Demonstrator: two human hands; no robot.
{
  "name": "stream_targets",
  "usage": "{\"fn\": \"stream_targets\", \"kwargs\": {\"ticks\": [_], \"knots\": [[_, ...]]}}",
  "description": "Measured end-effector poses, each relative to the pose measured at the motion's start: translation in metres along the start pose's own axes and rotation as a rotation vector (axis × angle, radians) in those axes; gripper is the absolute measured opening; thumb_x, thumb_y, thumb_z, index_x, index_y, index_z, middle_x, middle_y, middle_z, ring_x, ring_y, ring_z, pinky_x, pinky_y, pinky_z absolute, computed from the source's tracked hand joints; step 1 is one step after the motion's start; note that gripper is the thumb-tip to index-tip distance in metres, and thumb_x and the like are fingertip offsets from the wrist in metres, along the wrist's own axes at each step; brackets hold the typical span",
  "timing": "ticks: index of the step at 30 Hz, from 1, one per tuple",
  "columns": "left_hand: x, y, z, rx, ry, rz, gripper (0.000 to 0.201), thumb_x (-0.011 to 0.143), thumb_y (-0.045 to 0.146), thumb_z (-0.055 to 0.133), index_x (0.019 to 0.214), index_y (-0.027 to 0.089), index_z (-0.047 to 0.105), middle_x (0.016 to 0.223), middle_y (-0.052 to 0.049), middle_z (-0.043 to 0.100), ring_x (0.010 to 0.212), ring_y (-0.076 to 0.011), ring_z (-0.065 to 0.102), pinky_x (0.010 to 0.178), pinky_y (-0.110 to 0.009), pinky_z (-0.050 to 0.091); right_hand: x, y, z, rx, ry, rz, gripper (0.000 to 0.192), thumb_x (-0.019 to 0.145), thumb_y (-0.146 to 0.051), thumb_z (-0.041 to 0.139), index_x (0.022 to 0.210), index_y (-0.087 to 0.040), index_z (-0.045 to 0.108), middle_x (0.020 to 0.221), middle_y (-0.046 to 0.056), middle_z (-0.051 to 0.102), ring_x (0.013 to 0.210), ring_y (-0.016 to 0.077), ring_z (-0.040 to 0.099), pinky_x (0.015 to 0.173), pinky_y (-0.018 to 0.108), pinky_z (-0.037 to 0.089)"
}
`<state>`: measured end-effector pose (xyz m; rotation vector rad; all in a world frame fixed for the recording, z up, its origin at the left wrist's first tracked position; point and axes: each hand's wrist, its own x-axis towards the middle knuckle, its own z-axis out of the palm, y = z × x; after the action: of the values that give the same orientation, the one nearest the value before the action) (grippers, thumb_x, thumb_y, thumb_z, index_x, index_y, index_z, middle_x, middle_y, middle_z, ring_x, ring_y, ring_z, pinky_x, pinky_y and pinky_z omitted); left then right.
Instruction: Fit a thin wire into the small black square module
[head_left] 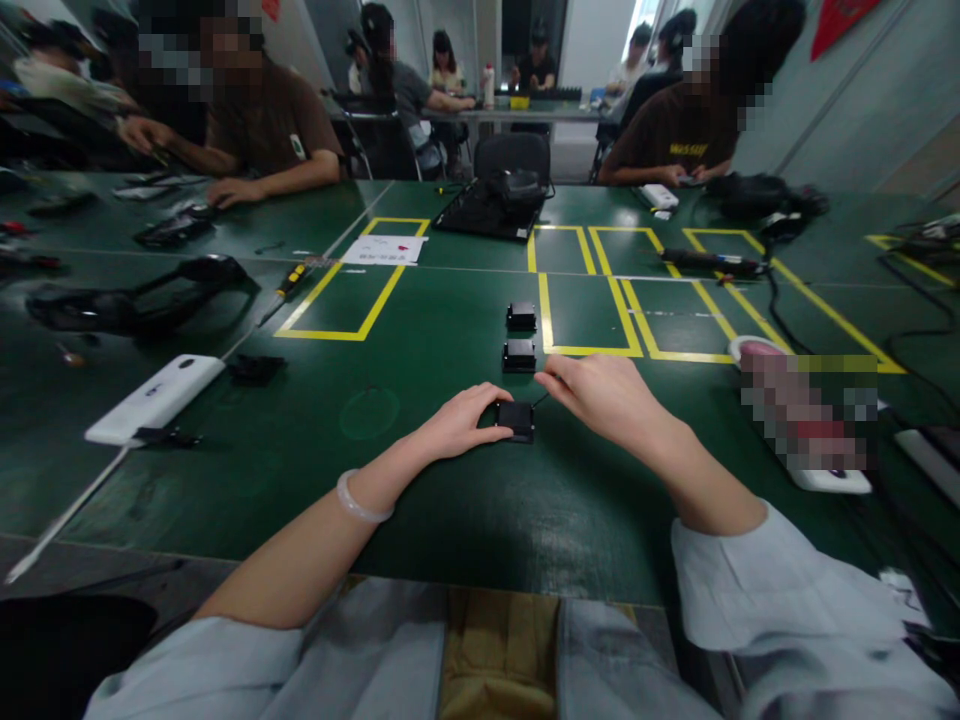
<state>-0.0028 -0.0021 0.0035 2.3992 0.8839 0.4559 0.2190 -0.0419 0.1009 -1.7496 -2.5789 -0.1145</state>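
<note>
Green table point(420, 500): 3 black blocks point(520, 356) (nearest between fingers point(491, 432)).

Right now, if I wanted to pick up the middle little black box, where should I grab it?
Probably pinch the middle black box by its left and right sides, coming down from above. It lies flat and low on the green table, so nothing sticks up as a handle. The other boxes sit ahead of and behind it, but its sides look free for your fingers.

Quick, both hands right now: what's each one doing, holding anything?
Left hand: fingers curled, gripping the left edge of the nearest small black block on the green table.
Right hand: fingertips just above the block's far right corner; grip cannot be told.
</note>
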Motion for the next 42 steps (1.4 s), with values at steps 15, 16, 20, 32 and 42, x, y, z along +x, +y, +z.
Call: {"fn": "stream_targets", "kwargs": {"ticks": [15, 16, 20, 32, 42], "knots": [[0.0001, 0.001, -0.0005, -0.008, 0.001, -0.002, 0.039, 0.088, 0.046, 0.06, 0.117, 0.02, 0.055, 0.111, -0.008, 0.06, 0.102, -0.0248, 0.058, 0.088, -0.036, 0.046, -0.0024, 0.0009, 0.0003, 0.184, 0.063, -0.066, 0.024, 0.096, -0.037, 0.039, 0.102, -0.019, 0.055, 0.083, 0.004, 0.07, 0.068, 0.0166, 0.061, 0.055, 0.026, 0.025], [0.0002, 0.0008, -0.0004, -0.006, 0.0, -0.002, 0.039, 0.088, 0.046, 0.06, 0.117, 0.02, 0.055, 0.11, -0.008, 0.06, 0.102, -0.0249, 0.058, 0.088, -0.036, 0.046, -0.0022, 0.001, 0.0001, 0.169, 0.052, -0.065, 0.025, 0.096, -0.038, 0.04, 0.102, -0.02, 0.056, 0.08, 0.004, 0.069, 0.067, 0.017, 0.061, 0.055, 0.026, 0.024], [0.0004, 0.0005, -0.0008, -0.004, 0.0, -0.005, 0.039, 0.088, 0.046, 0.06, 0.117, 0.02, 0.056, 0.112, -0.008, 0.06, 0.103, -0.0254, 0.058, 0.088, -0.037, 0.046, -0.0017, 0.0017, 0.001, 0.101, 0.032, -0.045, 0.024, 0.097, -0.035, 0.039, 0.1, -0.019, 0.057, 0.075, 0.005, 0.068, 0.066, 0.0177, 0.061, 0.054, 0.026, 0.022], [0.0005, 0.0011, -0.001, -0.017, 0.007, -0.004, 0.038, 0.087, 0.045, 0.061, 0.115, 0.02, 0.057, 0.111, -0.008, 0.061, 0.103, -0.0252, 0.058, 0.087, -0.036, 0.047, -0.0038, -0.0004, -0.0012, 0.193, 0.059, -0.052, 0.024, 0.096, -0.033, 0.037, 0.106, -0.019, 0.054, 0.082, 0.004, 0.069, 0.069, 0.0174, 0.062, 0.055, 0.027, 0.025], [0.0004, 0.0017, -0.0017, -0.002, -0.011, -0.01, 0.039, 0.088, 0.046, 0.06, 0.116, 0.021, 0.056, 0.109, -0.007, 0.06, 0.101, -0.0247, 0.058, 0.086, -0.035, 0.046, -0.0011, 0.0023, 0.0029, 0.111, 0.059, -0.042, 0.026, 0.097, -0.029, 0.034, 0.109, -0.019, 0.054, 0.081, 0.005, 0.07, 0.067, 0.0178, 0.062, 0.054, 0.027, 0.024]]}}
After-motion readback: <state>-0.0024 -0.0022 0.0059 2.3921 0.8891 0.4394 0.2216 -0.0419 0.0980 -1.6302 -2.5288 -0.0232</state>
